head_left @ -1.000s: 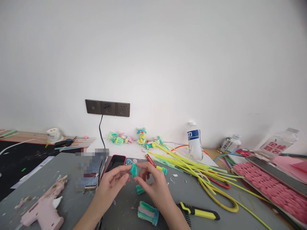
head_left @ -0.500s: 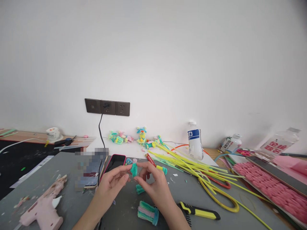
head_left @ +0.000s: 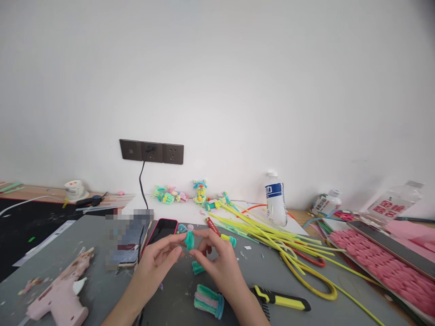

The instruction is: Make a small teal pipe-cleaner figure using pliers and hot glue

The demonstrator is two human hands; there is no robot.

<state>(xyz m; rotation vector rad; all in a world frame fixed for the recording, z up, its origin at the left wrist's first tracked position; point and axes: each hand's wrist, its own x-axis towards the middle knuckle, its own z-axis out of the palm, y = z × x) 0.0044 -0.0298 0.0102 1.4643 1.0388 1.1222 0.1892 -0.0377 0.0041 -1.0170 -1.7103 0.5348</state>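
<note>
A small teal pipe-cleaner piece [head_left: 189, 240] is pinched between the fingertips of my left hand [head_left: 157, 265] and my right hand [head_left: 217, 262], just above the grey mat [head_left: 102, 280]. Another teal piece [head_left: 197, 268] lies on the mat under my right hand. A bundle of teal and pink pipe-cleaner coils [head_left: 209, 301] lies nearer to me. A pink-cased phone [head_left: 162, 228] rests just behind my left hand.
A pink glue gun [head_left: 57, 296] lies at the near left. A yellow-and-black utility knife [head_left: 283, 299] sits right of my wrist. Yellow pipe cleaners [head_left: 272, 233] fan out to the right, near a white bottle [head_left: 275, 199]. Small finished figures [head_left: 200, 192] stand by the wall.
</note>
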